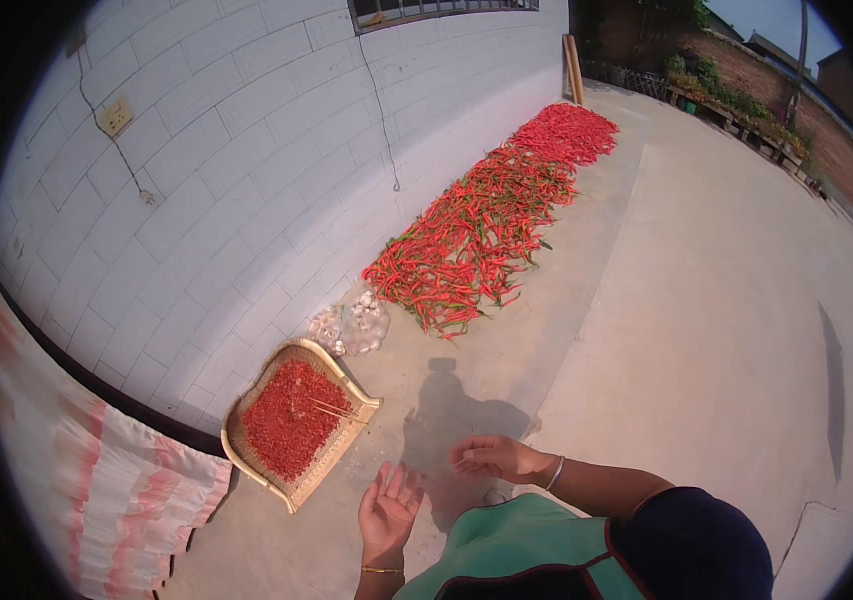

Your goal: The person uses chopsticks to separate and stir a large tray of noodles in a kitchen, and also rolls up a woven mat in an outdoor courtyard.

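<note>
Closest is the person's green apron [521,540], and in front of it are two bare hands above the ground. The left hand [391,507] has its palm up and its grip is loose, with the fingers spread. The right hand [491,457] has its fingers a little bent, and its grip holds nothing that I can see. A woven basket [346,440] sits on the ground just past the left hand, near the wall edge. Small red pepper bits [291,425] fill its middle, and thin sticks [331,408] lie across them toward its front edge. Next come clear bags of garlic [361,325], right by the wall [246,200]. Then long red and green peppers [466,260] spread along that edge. Farthest is a redder pile [566,135].
</note>
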The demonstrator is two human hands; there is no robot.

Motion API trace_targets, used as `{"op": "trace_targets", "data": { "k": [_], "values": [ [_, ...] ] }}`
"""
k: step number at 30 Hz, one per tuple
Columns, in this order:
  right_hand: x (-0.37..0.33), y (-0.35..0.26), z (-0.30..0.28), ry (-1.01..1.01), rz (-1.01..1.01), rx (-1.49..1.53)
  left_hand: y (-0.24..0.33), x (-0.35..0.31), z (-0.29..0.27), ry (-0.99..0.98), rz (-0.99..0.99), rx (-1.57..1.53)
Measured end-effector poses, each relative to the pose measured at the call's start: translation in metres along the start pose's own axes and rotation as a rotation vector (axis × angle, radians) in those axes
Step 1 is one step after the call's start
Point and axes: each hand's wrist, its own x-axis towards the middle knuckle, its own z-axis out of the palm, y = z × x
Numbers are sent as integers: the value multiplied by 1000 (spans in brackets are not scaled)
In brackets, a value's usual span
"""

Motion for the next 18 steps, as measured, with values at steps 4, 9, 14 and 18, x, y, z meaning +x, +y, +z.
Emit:
{"op": "trace_targets", "data": {
  "k": [4,9,14,18],
  "values": [
    [-50,8,15,-54,-129,30,-45,-25,17,-174,-63,9],
    [-140,44,16,-57,-78,-37,-136,-62,14,-244,-96,-109],
    [-223,54,30,-118,-146,-10,-169,-134,56,-205,-188,126],
    [-297,71,-2,28,-213,-5,-192,-156,67,-187,-163,221]
  ]
}}
